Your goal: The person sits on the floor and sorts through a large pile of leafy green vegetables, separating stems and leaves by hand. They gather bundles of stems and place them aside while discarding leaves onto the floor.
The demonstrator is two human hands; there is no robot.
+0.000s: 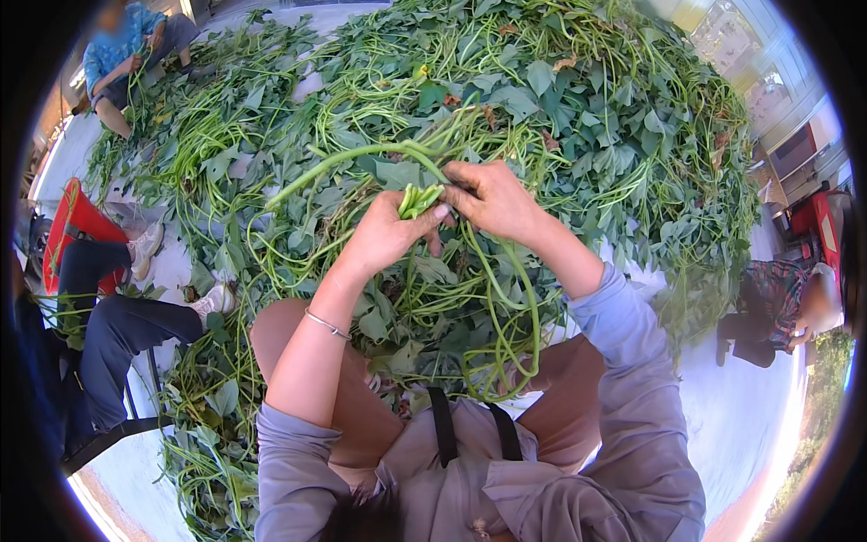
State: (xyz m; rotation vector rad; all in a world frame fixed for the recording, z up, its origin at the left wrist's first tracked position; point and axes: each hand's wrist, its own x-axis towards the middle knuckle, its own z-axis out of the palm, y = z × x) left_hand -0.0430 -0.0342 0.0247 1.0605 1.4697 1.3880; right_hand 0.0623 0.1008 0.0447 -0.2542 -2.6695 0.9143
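Observation:
My left hand [386,234] is closed around a small bundle of cut green stems [416,202], their ends pointing up past the thumb. Close beside it, my right hand [501,200] pinches a thick green vine [352,154] between thumb and fingers. One part of this vine arches out to the left over the left hand. Long looped vines [532,318] hang below the right hand towards my lap. Under and beyond both hands spreads a large heap of leafy vines [515,101], apparently sweet potato. The right fingertips are partly hidden.
A person in dark trousers [139,322] sits close on the left, near a red plastic container [78,234]. Another person in blue [125,54] sits at the far left. A third person in plaid [779,305] is at the right, on the pale floor [725,413].

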